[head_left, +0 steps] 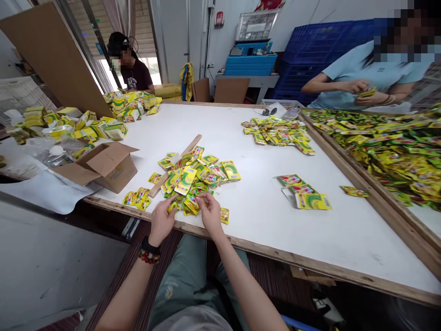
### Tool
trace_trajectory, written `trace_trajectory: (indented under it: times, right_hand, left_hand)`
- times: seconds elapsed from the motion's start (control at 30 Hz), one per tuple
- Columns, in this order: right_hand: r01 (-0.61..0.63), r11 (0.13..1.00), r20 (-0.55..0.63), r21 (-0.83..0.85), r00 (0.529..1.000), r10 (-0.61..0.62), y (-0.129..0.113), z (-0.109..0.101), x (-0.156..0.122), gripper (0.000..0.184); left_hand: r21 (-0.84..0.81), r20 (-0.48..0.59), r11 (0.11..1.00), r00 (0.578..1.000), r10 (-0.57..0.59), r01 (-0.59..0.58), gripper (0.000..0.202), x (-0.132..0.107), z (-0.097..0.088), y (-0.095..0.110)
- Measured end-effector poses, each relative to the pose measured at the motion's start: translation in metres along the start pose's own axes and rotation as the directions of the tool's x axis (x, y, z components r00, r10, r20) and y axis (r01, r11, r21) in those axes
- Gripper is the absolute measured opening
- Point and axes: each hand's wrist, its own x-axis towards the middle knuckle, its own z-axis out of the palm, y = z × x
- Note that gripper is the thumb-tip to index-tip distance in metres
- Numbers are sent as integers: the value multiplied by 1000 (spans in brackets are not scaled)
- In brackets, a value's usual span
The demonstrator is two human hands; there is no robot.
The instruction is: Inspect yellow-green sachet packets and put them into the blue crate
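At the near edge of the white table, my left hand (162, 221) has its thumb and index finger closed on a small yellow sachet (173, 207). My right hand (211, 214) is beside it, fingers curled in a pinch at the edge of a yellow-green sachet (191, 206). Just beyond both hands lies a loose heap of sachets and flat yellow-green cartons, with one carton (186, 180) on top. A wooden stick (159, 185) runs under part of the heap. Another sachet (224, 215) lies right of my right hand.
An open cardboard box (119, 172) stands at the left. Cartons (313, 201) and a sachet pile (275, 133) lie to the right. A wooden divider (347, 165) borders a mass of sachets (396, 151). One person (138, 76) sits far left; another (354, 78) handles packets at right.
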Motion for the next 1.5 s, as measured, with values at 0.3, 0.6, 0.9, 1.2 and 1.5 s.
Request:
trace_trajectory:
  times: [0.3, 0.6, 0.9, 1.2, 1.5]
  right_hand:
    - [-95, 986, -48, 136, 994, 102, -20, -4, -19, 32]
    - [-260, 918, -70, 298, 954, 293, -20, -50, -27, 38]
    - [-290, 887, -101, 360, 933, 346, -22, -46, -46, 40]
    - [-251, 884, -150, 394, 932, 331, -54, -56, -39, 40]
    - [-244, 934, -55, 260, 962, 267, -59, -86, -47, 34]
  left_hand:
    - [-464, 130, 864, 980, -153, 196, 39, -1, 33, 30]
    - [295, -169, 954, 981, 100, -47, 37, 52, 5, 3]
    - [127, -250, 991, 968, -9, 42, 27, 84, -6, 16]
    - [-769, 236, 508, 910, -340, 389, 53, -10, 15, 59]
    - [105, 263, 946, 926, 273, -308, 65, -15, 18, 54]
